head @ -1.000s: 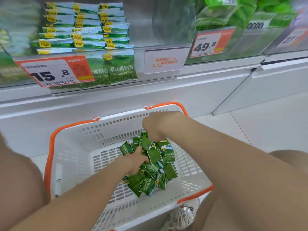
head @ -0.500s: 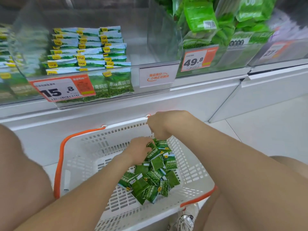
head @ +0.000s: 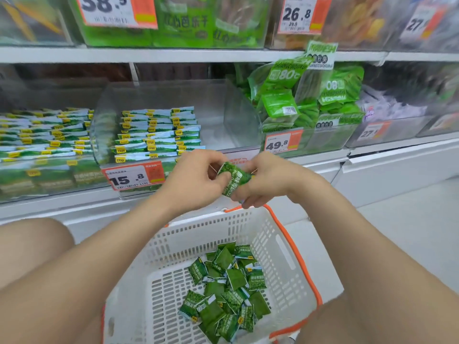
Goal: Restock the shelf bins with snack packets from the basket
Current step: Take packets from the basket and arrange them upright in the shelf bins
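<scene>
Head-camera view of a person crouched in front of a shop shelf. Near the centre of the view, the left hand (head: 196, 181) and the right hand (head: 264, 181) meet in the air above the far rim of a white perforated plastic basket with orange handles (head: 198, 232). Between them is a small green foil snack packet with white lettering (head: 232, 178); whether more are bunched behind it cannot be told. The grip of each hand is closed on it: the left thumb and fingers pinch its end at 9 o'clock, and the right fingers curl round its end at 3 o'clock.

At 6 o'clock from the hands, a loose pile of matching green packets (head: 226, 291) lies on the basket's bottom, toward its right side. At 11 o'clock from the hands stands a clear plastic shelf bin (head: 213, 112), with neat stacks of flat green-and-white packets (head: 159, 135) in its left half. An orange-and-white price label reading 15.8 (head: 135, 177) sits on its front, just beside the left hand. At 1 o'clock, a neighbouring clear bin (head: 323, 141) holds bright green bags (head: 283, 105) and carries a label reading 49.8 (head: 283, 143)
</scene>
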`<state>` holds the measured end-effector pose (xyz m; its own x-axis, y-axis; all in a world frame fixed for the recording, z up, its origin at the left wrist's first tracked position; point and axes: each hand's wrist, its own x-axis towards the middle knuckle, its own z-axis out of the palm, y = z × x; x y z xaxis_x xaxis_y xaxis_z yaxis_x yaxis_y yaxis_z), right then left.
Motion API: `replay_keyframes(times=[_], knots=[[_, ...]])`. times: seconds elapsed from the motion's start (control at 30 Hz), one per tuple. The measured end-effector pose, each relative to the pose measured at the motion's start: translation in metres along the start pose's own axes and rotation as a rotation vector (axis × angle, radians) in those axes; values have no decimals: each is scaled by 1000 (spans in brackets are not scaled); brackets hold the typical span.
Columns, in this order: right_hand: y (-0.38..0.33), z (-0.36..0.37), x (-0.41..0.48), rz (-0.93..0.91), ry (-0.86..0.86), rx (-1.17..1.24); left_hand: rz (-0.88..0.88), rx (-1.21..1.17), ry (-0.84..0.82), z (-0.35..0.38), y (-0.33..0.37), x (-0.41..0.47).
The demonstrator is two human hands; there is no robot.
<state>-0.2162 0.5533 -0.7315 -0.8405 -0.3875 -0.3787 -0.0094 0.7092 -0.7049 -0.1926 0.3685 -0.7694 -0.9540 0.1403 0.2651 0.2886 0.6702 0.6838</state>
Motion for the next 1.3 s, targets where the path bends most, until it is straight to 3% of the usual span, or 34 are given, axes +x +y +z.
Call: replay_keyframes(times=[0.17,0.27,0.4,0.57,0.73,0.87,1.0,1.3], knots=[[-22,1,1,-229,207,445,-236,-351,178,-40,3,13],[-38,9,11,-324,344,538,-253,-211,216,-55,5,23],[-48,8,48,-359,618,234,-197,202,175,-71,-3,38],[-57,-4,93,-287,800,-125,-237,471,-60,-74,-28,63],[-66,-12,151,-111,758,-274,-278,528,-255,-65,-61,83],[-76,-24,200,30,645,-376,-224,563,-268,-63,-71,98],[-88,-29,246,148,557,-516,-282,606,-361,-60,-93,102],[-94,-31,291,105,618,-676,-301,621,-380,-53,-96,108]])
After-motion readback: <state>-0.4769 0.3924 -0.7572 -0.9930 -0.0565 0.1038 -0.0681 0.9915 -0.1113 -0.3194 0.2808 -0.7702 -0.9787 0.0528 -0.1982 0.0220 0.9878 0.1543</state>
